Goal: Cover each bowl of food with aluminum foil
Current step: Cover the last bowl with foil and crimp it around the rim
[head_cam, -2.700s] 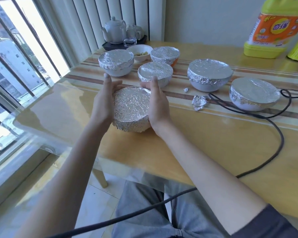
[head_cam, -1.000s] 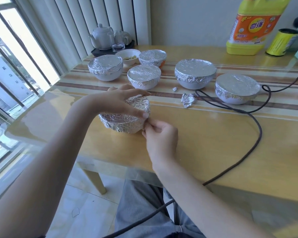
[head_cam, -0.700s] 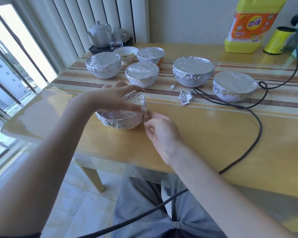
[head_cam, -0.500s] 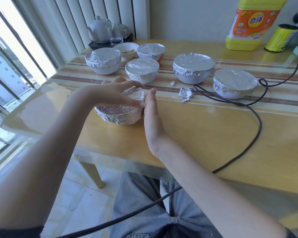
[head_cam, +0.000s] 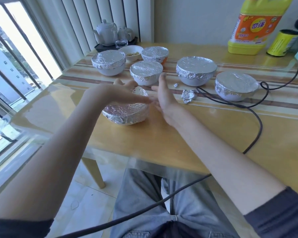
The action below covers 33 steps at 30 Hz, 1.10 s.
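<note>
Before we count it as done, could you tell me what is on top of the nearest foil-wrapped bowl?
The left hand lies over the nearest bowl, fingers straight; whether it touches is unclear. Crinkled foil wraps its top and sides. The food inside is hidden.

silver foil, striped table

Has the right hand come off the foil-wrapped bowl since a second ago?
Yes. The right hand was pinching foil at the near bowl's right side; now it is open, lifted away toward the crumpled foil scrap.
</note>
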### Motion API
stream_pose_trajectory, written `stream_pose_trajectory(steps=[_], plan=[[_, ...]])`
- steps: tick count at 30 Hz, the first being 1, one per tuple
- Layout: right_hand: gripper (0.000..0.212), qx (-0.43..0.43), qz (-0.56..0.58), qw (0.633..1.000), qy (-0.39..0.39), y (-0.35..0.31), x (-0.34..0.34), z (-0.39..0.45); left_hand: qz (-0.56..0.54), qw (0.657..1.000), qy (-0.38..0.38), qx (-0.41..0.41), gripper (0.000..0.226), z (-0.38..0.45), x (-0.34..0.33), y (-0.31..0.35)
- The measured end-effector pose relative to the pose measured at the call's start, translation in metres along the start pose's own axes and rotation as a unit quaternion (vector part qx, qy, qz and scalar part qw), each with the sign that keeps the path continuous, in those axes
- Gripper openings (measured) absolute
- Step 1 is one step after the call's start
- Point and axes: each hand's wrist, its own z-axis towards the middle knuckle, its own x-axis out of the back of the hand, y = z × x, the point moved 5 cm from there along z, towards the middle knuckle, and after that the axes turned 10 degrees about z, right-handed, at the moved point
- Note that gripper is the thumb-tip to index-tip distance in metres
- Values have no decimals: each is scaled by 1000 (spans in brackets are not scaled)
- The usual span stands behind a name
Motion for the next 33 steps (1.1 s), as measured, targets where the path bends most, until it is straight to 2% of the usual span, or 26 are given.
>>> stream_pose_trajectory(steps=[3,4,7,9,12,17,20,22,24,27,30,33], plan=[[31,33,-95,993,62,4,26,-25,39,998,-30,25,139,-4,-1,2],[29,56,-122,989,62,9,31,-36,41,999,-19,20,137,-6,4,3],[50,140,-232,962,-22,11,32,-60,70,996,18,-50,130,-15,19,5],[70,157,-225,958,-81,13,24,-61,111,985,-9,-131,141,-18,18,4],[80,162,-189,965,-84,14,14,-48,138,980,-41,-141,142,-11,2,-5],[70,196,-194,959,-60,16,12,-31,118,983,27,-140,121,-11,-6,-4],[71,148,-183,966,-110,21,13,-27,118,984,23,-133,119,-12,-5,-3],[74,103,-125,984,-77,25,22,-27,122,984,17,-127,119,-13,-5,-2],[61,91,-57,993,-39,25,30,-32,122,985,16,-125,119,-14,-5,-2],[45,134,-65,985,-84,23,22,-34,122,984,14,-125,118,-15,-5,-1],[41,178,-96,976,-77,19,18,-31,117,985,10,-126,119,-15,-5,-1],[34,175,-109,972,-111,11,21,-28,114,985,7,-127,119,-14,-6,-1]])
